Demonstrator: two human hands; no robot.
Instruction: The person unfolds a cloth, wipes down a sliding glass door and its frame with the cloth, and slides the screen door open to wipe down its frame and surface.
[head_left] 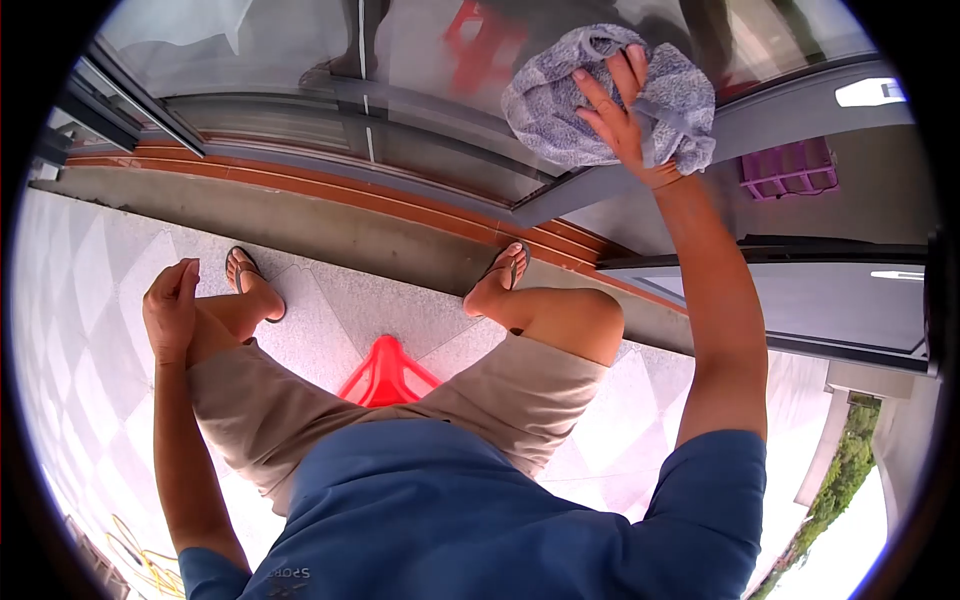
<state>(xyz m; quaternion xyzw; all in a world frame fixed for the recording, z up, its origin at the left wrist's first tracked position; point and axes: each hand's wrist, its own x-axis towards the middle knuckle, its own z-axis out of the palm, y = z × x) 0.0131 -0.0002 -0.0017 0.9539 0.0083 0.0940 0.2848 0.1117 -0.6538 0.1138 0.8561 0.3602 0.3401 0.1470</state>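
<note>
A crumpled grey cloth (550, 105) lies against the glass panel (425, 60) at the upper right. My right hand (622, 115) presses on it with the fingers spread over its folds, and part of the cloth bunches round the wrist. My left hand (172, 308) is held over my left knee, away from the glass. Its fingers are curled in with the thumb on top, and I see nothing in them.
I sit on a red plastic stool (385, 375) on a tiled floor (110, 280). A brown sliding-door track (300, 185) runs before my feet. To the right are a grey door frame (780, 125), a purple plastic basket (790, 170) and another door panel (850, 305). A yellow hose (145, 560) lies lower left.
</note>
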